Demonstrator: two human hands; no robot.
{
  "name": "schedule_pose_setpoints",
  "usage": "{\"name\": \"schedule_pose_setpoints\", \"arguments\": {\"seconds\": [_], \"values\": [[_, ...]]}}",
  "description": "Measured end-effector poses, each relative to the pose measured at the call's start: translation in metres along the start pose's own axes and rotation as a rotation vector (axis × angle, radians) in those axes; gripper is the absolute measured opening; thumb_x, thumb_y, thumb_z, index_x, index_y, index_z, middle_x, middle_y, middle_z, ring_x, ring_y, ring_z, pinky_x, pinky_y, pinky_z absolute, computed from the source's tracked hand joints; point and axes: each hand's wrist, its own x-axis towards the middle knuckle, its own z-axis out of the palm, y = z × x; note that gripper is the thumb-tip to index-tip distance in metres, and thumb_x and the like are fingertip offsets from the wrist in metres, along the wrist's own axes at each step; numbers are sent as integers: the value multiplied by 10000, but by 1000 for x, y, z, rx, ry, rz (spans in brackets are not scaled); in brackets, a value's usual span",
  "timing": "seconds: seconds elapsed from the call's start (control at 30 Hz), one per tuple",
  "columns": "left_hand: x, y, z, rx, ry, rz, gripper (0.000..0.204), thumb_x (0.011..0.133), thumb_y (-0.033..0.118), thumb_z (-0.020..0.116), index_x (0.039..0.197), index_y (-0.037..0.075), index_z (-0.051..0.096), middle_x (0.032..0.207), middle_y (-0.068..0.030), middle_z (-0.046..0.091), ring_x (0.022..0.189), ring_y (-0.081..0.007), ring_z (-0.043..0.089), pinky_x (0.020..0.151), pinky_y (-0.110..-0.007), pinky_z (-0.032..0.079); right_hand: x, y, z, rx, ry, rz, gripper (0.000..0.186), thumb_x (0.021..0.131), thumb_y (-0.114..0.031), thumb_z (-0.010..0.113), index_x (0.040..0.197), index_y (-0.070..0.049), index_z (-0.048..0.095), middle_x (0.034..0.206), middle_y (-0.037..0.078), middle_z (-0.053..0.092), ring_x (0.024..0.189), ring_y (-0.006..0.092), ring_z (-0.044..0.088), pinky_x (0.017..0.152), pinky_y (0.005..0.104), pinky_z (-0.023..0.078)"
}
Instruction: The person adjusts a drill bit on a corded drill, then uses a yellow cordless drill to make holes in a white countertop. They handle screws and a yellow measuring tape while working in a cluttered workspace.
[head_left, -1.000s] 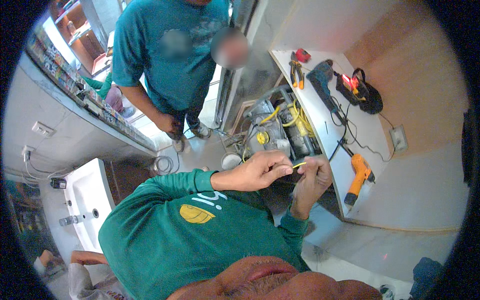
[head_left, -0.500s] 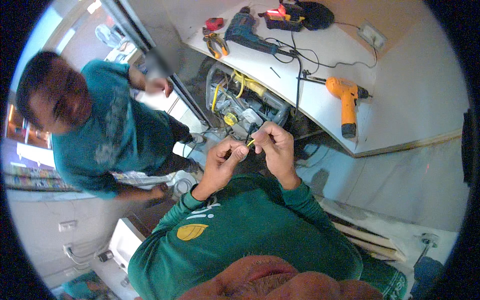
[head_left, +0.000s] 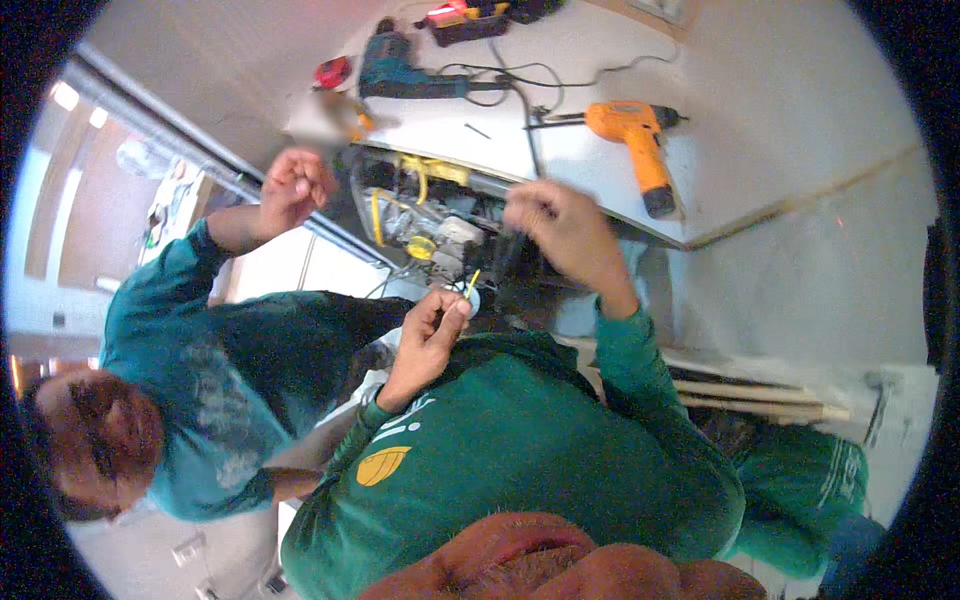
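My left hand (head_left: 430, 338) is closed in a pinch in front of my chest. Between its thumb and fingertips a thin yellow wire-like strip (head_left: 473, 284) sticks up. My right hand (head_left: 568, 232) is raised apart from it, near the front edge of the white table (head_left: 480, 155). Motion smears its curled fingers, so I cannot make out whether they hold anything. Beyond my hands, under the table edge, stands a grey-framed crate (head_left: 480, 172) with yellow and white things in it.
On the tabletop lie an orange cordless drill (head_left: 640, 150), a blue corded drill (head_left: 395, 70), a red tape measure (head_left: 332, 72) and a black cable (head_left: 575, 85). A co-worker in a teal shirt (head_left: 215, 400) stands close on the left, one hand (head_left: 297, 188) raised toward the table.
My hands have parted: the right has left the yellow strip and moved up and right, while the left keeps it. The co-worker has come closer and reaches toward the table. My view has shifted.
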Motion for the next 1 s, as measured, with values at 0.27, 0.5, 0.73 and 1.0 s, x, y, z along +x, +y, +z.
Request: {"name": "schedule_pose_setpoints", "arguments": {"seconds": [0.27,0.5,0.73,1.0], "values": [[13,1,-8,80,-336,40,176,1060,203,621,1022,31,622,906,6,626,854,-88,552,803,-265,463,169,154,-225,-1303,236,128,399,956,-327,618,1055,55,676,1056,278,717,963,392,709,813,467,583],[14,11,-16,112,-306,145,179,1049,181,636,1008,7,641,840,4,598,796,-90,539,727,-274,465,148,119,-199,-874,502,43,299,968,-256,626,1134,-9,656,834,129,689,742,217,670,645,368,543],[44,17,-20,256,-198,145,180,1064,180,598,1057,14,668,800,-21,624,766,-101,571,710,-282,484,-32,-32,2,-313,56,-187,274,934,-171,659,1199,-111,687,1076,83,680,1030,279,651,924,411,525],[61,10,2,356,-353,233,165,1044,173,620,1078,21,674,867,-47,663,798,-131,595,728,-305,498,-75,0,8,-575,-70,-321,310,767,-127,716,1076,-137,722,1113,70,652,1082,306,618,966,431,513]]}}
